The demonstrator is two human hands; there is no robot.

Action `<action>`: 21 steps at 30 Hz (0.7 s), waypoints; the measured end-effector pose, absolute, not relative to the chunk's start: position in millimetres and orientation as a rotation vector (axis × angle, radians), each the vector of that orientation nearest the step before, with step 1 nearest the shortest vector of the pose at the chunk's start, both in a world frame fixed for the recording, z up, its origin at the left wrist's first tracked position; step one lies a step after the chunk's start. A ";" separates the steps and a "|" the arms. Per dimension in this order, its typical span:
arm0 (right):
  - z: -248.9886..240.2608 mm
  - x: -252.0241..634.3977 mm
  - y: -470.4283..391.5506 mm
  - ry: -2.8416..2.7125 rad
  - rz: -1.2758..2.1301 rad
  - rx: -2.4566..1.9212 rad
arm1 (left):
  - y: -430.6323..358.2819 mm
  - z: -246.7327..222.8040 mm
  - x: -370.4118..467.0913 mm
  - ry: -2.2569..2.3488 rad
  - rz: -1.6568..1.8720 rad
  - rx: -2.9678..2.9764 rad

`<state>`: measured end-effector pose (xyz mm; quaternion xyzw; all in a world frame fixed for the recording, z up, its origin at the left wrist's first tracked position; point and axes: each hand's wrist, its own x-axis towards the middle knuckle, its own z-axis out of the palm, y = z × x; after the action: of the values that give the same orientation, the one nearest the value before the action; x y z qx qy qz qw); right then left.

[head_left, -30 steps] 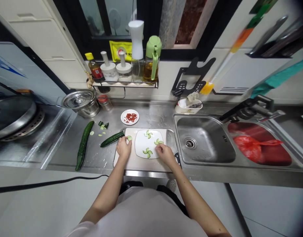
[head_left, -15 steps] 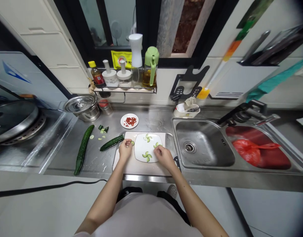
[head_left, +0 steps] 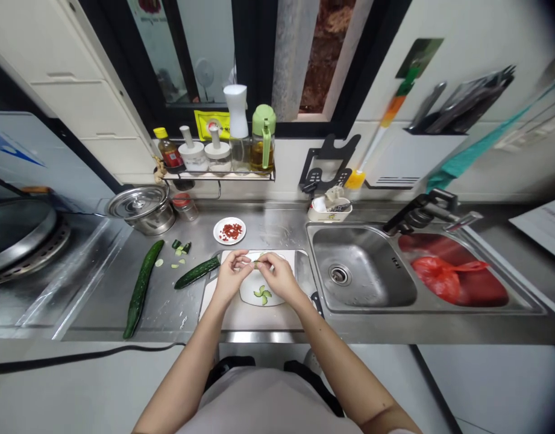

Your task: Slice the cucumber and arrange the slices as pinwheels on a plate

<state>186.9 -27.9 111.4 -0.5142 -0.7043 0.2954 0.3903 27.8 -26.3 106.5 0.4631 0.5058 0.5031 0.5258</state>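
Observation:
Above the white plate [head_left: 247,294], my left hand [head_left: 231,274] and my right hand [head_left: 279,276] meet. Their fingertips pinch a small cucumber slice [head_left: 256,264] from both sides. Green cucumber slices [head_left: 262,295] lie fanned like a pinwheel on the near part of the plate; my hands cover much of its far part. Beneath the plate is a light cutting board [head_left: 241,320]. A cut cucumber [head_left: 197,273] rests against the board's left edge, and a longer whole cucumber [head_left: 141,289] lies farther left.
Cucumber scraps [head_left: 180,248] lie behind the cut cucumber. A small white dish [head_left: 217,237] holds red bits at the back. At the board's right edge is a black knife handle [head_left: 317,303]. The sink [head_left: 367,271] is to the right, a lidded steel pot [head_left: 153,220] back left.
My hands have come together over the plate from its left and right sides. The slice in my left fingers is now between both hands. The view has shifted slightly.

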 end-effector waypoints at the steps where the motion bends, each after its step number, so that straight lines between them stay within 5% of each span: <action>1: 112.8 188.2 -28.1 -1.776 0.735 -1.298 | -26.5 106.9 28.1 1.226 1.187 1.041; 21: 112.2 197.1 -32.4 -1.918 0.620 -1.208 | -21.6 115.7 31.1 1.090 1.077 0.765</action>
<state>197.1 -32.4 112.2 -0.4744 -0.7530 0.2433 0.3857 31.1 -21.6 115.7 0.3374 0.4807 0.4749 0.6554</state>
